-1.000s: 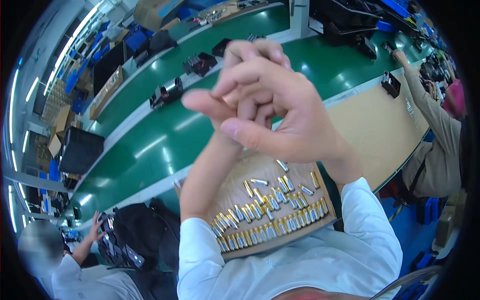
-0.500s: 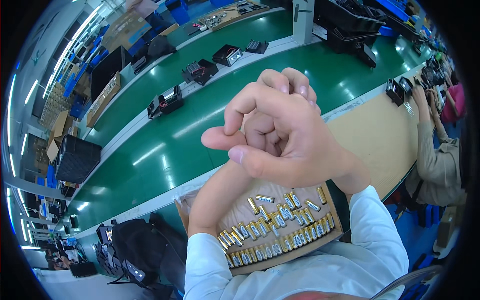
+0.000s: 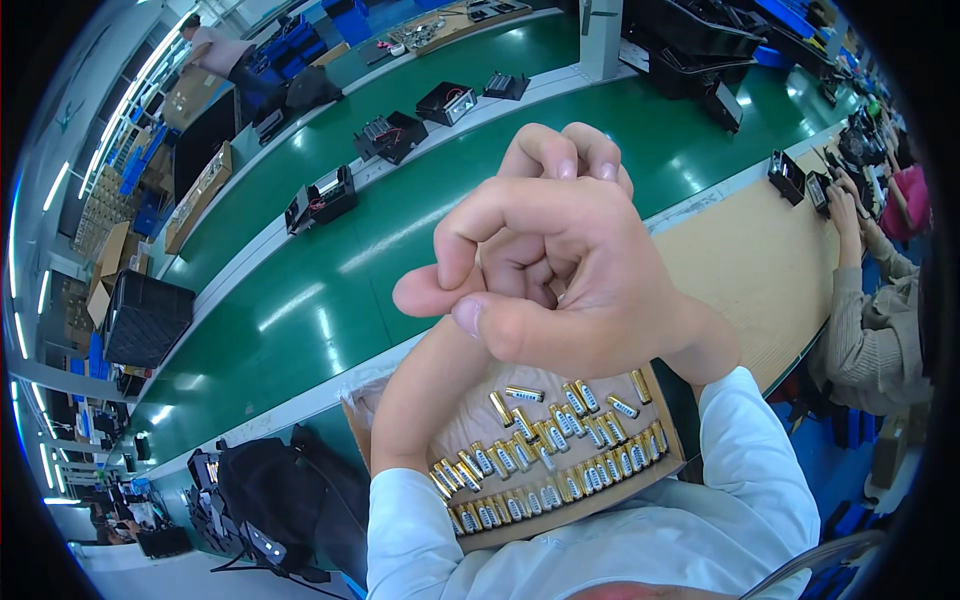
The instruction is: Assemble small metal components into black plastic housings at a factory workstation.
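My right hand is raised above the bench, its thumb and curled index finger pressed around a digit of my left hand, which looks like the thumb. Most of my left hand is hidden behind the right one. Its bent fingers show over the top of my right hand. Whether anything small lies between the fingers, I cannot tell. Below both hands stands a shallow cardboard tray with several gold and silver cylindrical batteries, some in rows and some lying loose.
A green bench runs beyond my hands, with black battery-holder housings on its ledge. A black bag lies left of the tray. At right, a tan board reaches a co-worker's hands. Black bins stand far right.
My hands keep nearly the same clasp, while the view shifts slightly. A person at the far upper left has come further into view. The co-worker's hands at right have moved a little.
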A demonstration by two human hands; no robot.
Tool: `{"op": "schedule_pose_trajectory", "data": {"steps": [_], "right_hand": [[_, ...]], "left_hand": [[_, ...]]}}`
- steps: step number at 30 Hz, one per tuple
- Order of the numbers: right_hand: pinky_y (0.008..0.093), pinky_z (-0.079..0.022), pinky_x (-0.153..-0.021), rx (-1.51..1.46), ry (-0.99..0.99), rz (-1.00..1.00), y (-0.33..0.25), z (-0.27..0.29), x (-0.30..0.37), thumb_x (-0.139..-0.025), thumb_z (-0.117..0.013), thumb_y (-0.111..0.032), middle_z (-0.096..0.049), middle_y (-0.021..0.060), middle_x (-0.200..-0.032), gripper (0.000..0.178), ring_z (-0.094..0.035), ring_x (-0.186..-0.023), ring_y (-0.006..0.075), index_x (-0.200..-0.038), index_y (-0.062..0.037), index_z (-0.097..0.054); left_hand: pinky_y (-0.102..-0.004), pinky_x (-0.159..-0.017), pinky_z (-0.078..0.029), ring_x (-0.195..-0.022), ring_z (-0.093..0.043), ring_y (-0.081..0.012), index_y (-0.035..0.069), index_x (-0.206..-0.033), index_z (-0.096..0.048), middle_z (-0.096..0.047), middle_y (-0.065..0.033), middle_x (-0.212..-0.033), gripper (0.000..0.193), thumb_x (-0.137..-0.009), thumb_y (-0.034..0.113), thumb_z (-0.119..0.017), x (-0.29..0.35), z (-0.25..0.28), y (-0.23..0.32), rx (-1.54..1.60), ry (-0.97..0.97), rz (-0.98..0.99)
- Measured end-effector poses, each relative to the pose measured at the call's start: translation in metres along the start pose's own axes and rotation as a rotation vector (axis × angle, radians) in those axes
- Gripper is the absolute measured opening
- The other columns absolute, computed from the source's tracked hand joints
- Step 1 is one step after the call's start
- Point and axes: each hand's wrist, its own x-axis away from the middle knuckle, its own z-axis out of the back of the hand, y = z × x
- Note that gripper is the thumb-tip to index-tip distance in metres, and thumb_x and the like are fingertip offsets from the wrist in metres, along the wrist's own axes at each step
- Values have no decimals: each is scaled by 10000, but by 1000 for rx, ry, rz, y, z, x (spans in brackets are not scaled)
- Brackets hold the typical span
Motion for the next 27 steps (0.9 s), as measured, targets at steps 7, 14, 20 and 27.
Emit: {"op": "schedule_pose_trajectory", "data": {"steps": [7,14,20,27], "right_hand": [[110,-246,-399,10,27,46,-1,-2,1,-702,-616,65,-749,157,-914,224,-338,-458,-8,-909,-18,-639],[108,-248,-401,32,18,38,-1,-2,1,-701,-620,63,-749,156,-922,207,-339,-463,-8,-889,-19,-650],[108,-249,-405,6,33,47,-3,-3,1,-703,-622,61,-751,143,-917,201,-340,-465,-9,-886,-15,-653],[109,-245,-408,25,25,40,-3,-2,2,-703,-626,58,-752,134,-898,198,-345,-466,-9,-884,-17,-654]], "left_hand": [[-263,-677,-433,-879,-476,-190,256,-1037,-512,-469,-64,-1045,600,-665,704,-656,4,-2,2,-35,-30,-8],[-258,-670,-441,-873,-482,-188,254,-1038,-517,-473,-71,-1049,490,-742,611,-673,1,-6,-9,-75,-58,-17],[-253,-665,-448,-868,-487,-186,252,-1040,-523,-477,-77,-1052,399,-808,531,-687,-1,3,4,-103,-75,-22],[-241,-634,-432,-844,-464,-182,247,-1044,-509,-466,-80,-1040,418,-807,548,-676,-4,4,6,-144,-94,-25]]}}
